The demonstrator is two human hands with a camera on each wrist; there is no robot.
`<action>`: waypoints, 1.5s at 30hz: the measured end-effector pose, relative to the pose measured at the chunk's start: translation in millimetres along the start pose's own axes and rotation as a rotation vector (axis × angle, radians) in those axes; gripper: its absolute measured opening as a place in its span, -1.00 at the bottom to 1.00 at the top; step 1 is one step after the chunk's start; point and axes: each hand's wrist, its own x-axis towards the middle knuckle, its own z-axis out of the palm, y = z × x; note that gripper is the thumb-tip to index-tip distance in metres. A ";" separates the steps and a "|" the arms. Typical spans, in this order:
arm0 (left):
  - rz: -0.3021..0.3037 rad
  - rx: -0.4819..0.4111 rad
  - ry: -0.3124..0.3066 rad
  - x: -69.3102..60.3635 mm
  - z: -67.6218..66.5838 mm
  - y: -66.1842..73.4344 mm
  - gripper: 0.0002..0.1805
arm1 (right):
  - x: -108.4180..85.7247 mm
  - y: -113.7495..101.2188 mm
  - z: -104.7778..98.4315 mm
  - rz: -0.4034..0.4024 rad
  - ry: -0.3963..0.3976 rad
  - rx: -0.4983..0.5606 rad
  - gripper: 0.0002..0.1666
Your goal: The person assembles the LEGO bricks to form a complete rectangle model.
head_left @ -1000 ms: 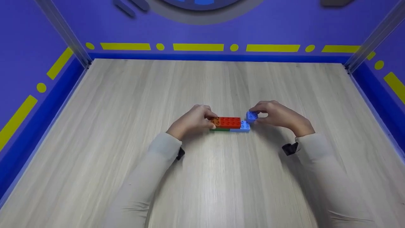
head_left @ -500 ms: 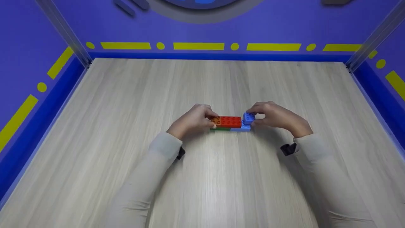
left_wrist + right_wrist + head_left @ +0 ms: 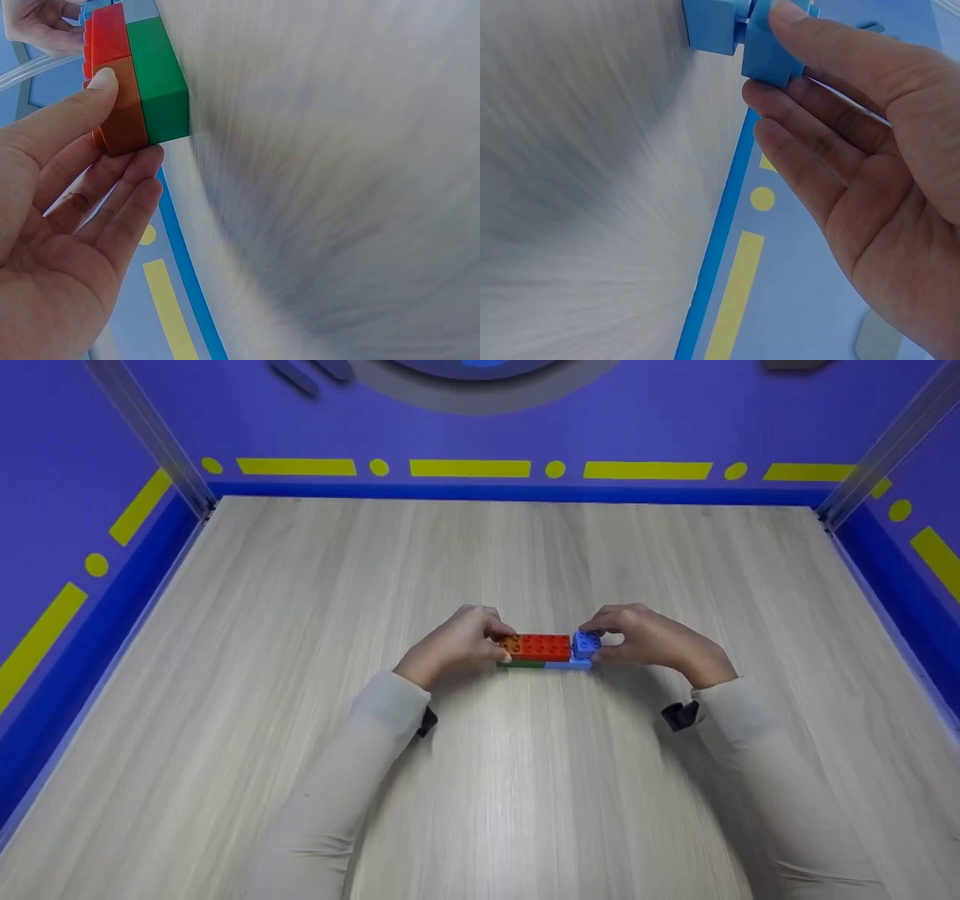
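On the table lies a two-layer row of toy building bricks. Its lower layer has a green brick (image 3: 159,79) and a light blue brick (image 3: 568,665); a red brick (image 3: 546,647) and an orange-brown brick (image 3: 122,105) sit above. My left hand (image 3: 459,641) pinches the orange-brown brick at the row's left end. With thumb and fingers my right hand (image 3: 652,641) pinches a small blue brick (image 3: 586,643) over the light blue brick's right end, beside the red one. In the right wrist view a narrow gap shows between the two blue bricks, and the small one is slightly tilted.
The wooden table (image 3: 480,780) is bounded by a blue-purple back wall (image 3: 480,435) with yellow markings and by similar side walls. Each wrist wears a dark strap piece (image 3: 680,715) below its cuff.
My right hand has brought the small blue brick left and down, from beside the red brick's right end onto the light blue brick. My left hand has kept its place on the row.
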 end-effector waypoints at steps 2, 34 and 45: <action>-0.001 -0.006 -0.001 -0.5 -0.8 0.2 -0.58 | 0.6 -0.5 0.5 0.000 -0.002 0.004 -0.50; -0.004 -0.009 0.003 0.2 0.3 0.7 -0.58 | 3.6 -11.8 1.2 0.005 -0.003 -0.044 -0.56; 0.011 0.010 0.007 -0.6 -0.6 1.0 -0.59 | 5.4 -12.3 4.4 -0.022 0.024 -0.051 -0.57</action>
